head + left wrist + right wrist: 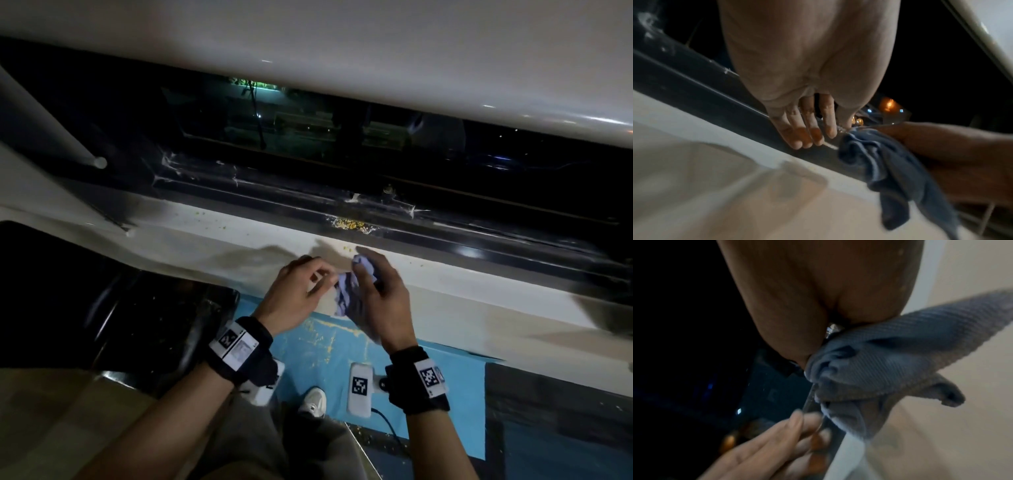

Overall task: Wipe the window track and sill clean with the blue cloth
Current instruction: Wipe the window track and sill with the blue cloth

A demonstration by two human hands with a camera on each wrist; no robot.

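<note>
**Right hand bunches the blue cloth over the sill**

Our right hand [380, 294] sits at the centre of the head view with its fingers curled round the blue cloth [346, 291], which is crumpled in the grip; a loose tail hangs below the palm. Just to its left, our left hand [294, 291] hovers with relaxed, slightly bent fingers holding nothing, its fingertips [797, 142] close to the cloth's edge; we cannot tell whether they touch it. In the left wrist view those fingertips carry an orange-brown stain.

Both hands are above the pale window sill [212, 246], which runs diagonally from left to lower right. Along its far edge lies the dark window track [445, 226], streaked with white cobweb-like marks. A patch of yellow crumbs [351, 224] lies in the track just above the hands, and smaller yellow specks are scattered on the sill nearby.

Low in the frame we see a blue floor sheet [318, 346] and a white shoe [313, 402].
</note>
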